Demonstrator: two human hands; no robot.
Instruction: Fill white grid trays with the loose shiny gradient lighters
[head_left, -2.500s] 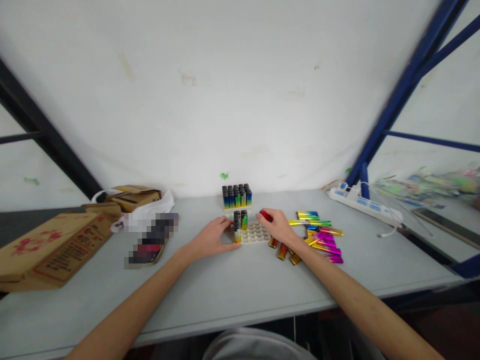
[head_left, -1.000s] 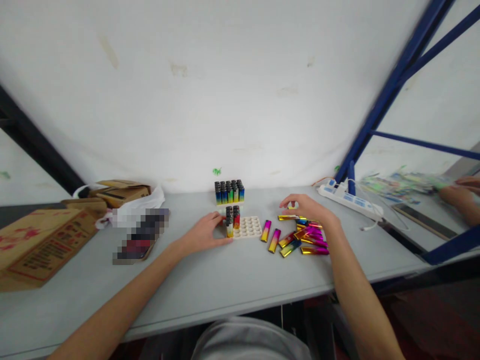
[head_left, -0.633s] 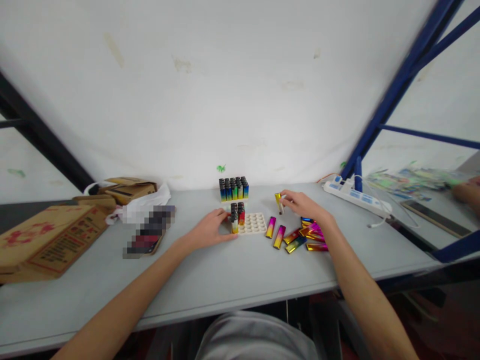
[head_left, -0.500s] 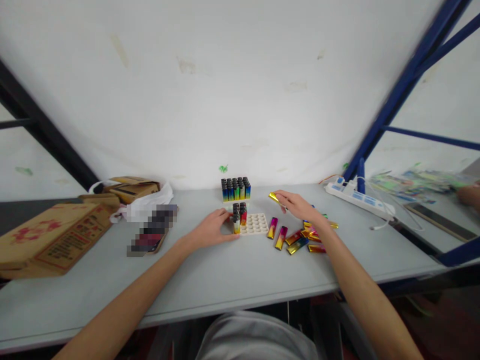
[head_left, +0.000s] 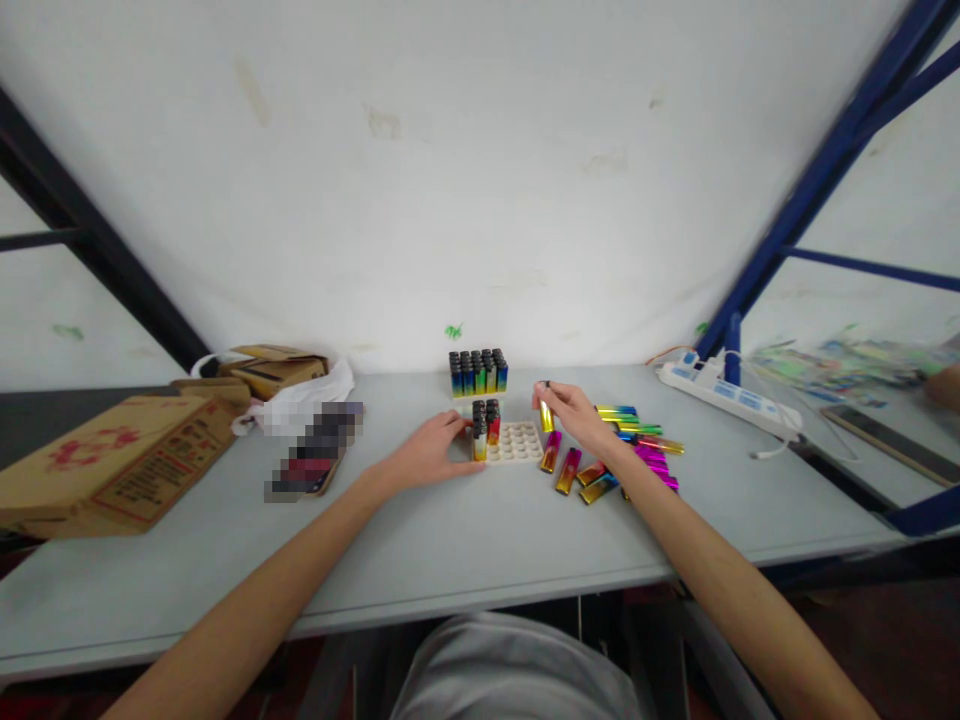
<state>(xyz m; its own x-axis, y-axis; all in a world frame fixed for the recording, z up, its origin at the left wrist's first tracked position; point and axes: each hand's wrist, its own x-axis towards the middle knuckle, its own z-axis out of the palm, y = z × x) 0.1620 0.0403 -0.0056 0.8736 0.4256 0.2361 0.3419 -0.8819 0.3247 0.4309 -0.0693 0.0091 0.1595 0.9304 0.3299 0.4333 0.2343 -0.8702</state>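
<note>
My right hand (head_left: 574, 410) pinches a shiny gold lighter (head_left: 547, 416) by its top end and holds it upright, right of the white tray. The white tray (head_left: 523, 440) has rows of round holes. Several lighters (head_left: 480, 440) with black tops stand in its left part, among them a red one (head_left: 493, 425). My left hand (head_left: 435, 455) grips the tray's left end, fingers at the back and thumb at the front corner. To the right, loose metallic lighters (head_left: 568, 470) lie in a pile, partly hidden under my right forearm.
Behind the tray stands a full block of blue, green and yellow lighters (head_left: 478, 375). Cardboard boxes (head_left: 142, 455), a plastic bag and a partly blurred phone (head_left: 319, 455) lie to the left. On the right are a white power strip (head_left: 727, 405), a cable and another phone (head_left: 896, 443).
My right hand has swung the gold lighter from nearly flat to upright and drawn it slightly left and closer to the tray. My left hand keeps its place at the tray.
</note>
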